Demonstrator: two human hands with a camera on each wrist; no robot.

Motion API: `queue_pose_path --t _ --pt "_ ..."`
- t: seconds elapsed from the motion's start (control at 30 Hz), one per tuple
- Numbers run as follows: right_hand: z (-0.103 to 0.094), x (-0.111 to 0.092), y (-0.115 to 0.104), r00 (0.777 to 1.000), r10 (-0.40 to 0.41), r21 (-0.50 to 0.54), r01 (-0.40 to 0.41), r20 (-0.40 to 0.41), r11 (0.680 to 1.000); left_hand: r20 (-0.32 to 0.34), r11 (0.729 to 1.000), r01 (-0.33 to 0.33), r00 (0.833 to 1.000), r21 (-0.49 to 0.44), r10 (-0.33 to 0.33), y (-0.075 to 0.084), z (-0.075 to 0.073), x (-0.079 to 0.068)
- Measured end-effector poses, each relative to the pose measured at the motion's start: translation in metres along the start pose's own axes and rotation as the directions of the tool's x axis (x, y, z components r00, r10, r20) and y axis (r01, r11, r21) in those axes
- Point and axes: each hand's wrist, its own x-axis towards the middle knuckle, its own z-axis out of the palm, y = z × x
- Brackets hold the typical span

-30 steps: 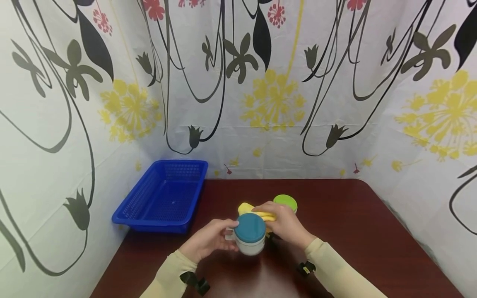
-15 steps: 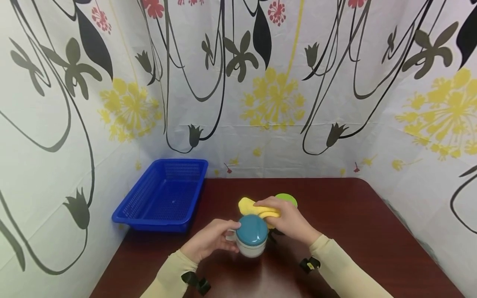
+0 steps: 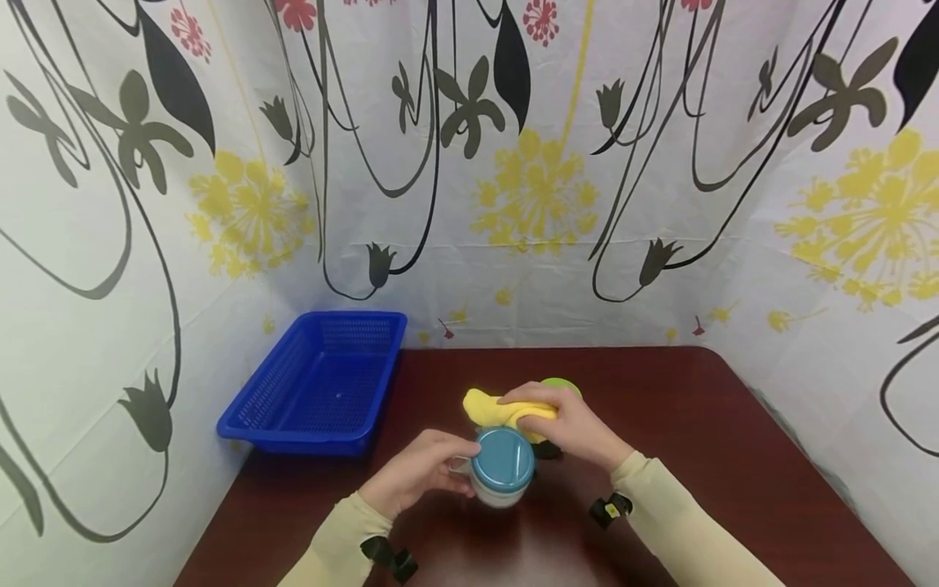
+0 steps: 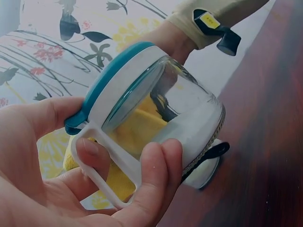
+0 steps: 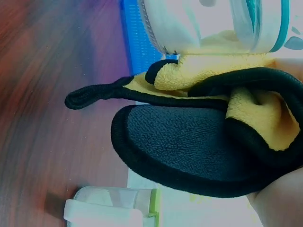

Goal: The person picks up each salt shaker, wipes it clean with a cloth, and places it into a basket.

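Note:
My left hand [image 3: 420, 471] grips a small clear glass jar [image 3: 503, 461] by its white handle [image 4: 102, 163], thumb on the teal lid [image 4: 106, 78]. In the left wrist view the jar is tilted, and a pale white substance shows inside it. My right hand [image 3: 575, 420] holds a bunched yellow cleaning cloth [image 3: 484, 408], which lies against the far side of the jar. In the right wrist view the cloth shows black edging, a dark grey face [image 5: 182, 139] and a black hanging loop [image 5: 90, 98].
Behind my right hand stands a second jar with a green lid [image 3: 563, 384], partly hidden; its clear body and white handle [image 5: 102, 213] show in the right wrist view. A blue perforated basket [image 3: 330, 391] sits at the table's back left. Patterned curtains [image 3: 469, 204] enclose the dark red table [image 3: 660, 489].
The jar has shifted slightly right, and its lid has turned more toward the head camera. My right hand has drawn the cloth a little to the right along the jar's far side.

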Motion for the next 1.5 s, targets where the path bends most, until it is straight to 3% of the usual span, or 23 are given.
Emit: queue_pose_path --t 0.2,0.37,0.63,0.83,1.03,1.23,1.5 --pt "0.002 0.007 0.007 0.992 -0.039 0.068 0.031 0.116 0.997 -0.037 1.0 0.014 0.999 0.005 -0.014 0.002 0.002 -0.002" --pt "0.01 0.008 0.02 0.983 -0.019 0.021 0.016 0.184 1.0 -0.045 1.0 0.01 0.999 -0.011 -0.01 0.003 0.0 -0.004" --pt "0.014 0.002 0.025 0.99 0.08 -0.015 -0.079 0.117 0.997 -0.022 0.998 0.023 0.999 -0.05 -0.024 0.004 -0.006 0.002" --pt "0.011 0.0 0.022 0.993 0.096 0.009 -0.097 0.076 0.995 -0.036 0.997 0.04 0.998 -0.066 -0.043 0.006 -0.007 0.005" --pt "0.007 -0.001 0.013 0.992 0.121 0.042 -0.123 0.046 0.992 0.022 0.997 0.05 0.999 -0.051 -0.049 0.005 -0.008 0.007" --pt "0.005 0.006 0.004 0.996 0.083 0.054 -0.085 0.037 0.995 0.043 0.998 0.065 0.997 -0.027 -0.064 0.002 -0.006 0.005" --pt "0.001 0.007 0.003 0.996 -0.009 0.082 0.002 0.091 0.997 0.056 0.996 0.08 0.995 -0.045 -0.077 -0.002 -0.002 0.006"
